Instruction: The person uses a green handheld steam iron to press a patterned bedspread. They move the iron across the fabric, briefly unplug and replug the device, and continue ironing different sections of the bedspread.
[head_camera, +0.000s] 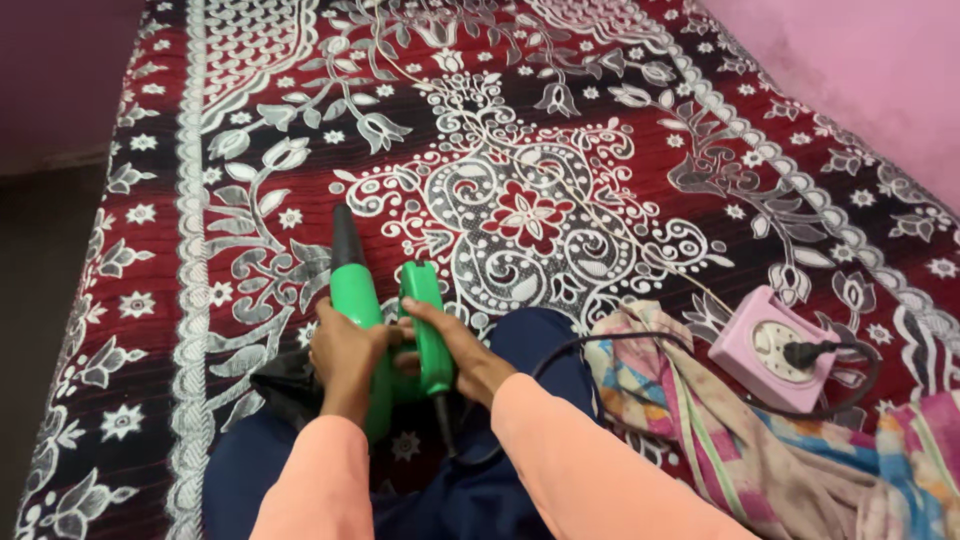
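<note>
Green electric blower (385, 320) near bed's (150, 250) front edge, long axis toward far edge, black nozzle pointing away, left hand (345, 355) fingers clasped round body, right hand (455, 355) fingers wrapped on handle.

Red patterned bedspread (560, 150) between pink wall (860, 70) and dark floor (40, 250).

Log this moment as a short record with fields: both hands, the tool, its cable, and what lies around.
Left hand: wrapped around the body of the green blower
Right hand: closed on the blower's green handle
Nozzle: black, pointing away from the person
Cable: black, runs from the handle's base to a plug in the pink socket box
Surface: red patterned bedspread with white floral design
Nearby: crumpled multicoloured cloth at right
Wall: pink
</note>
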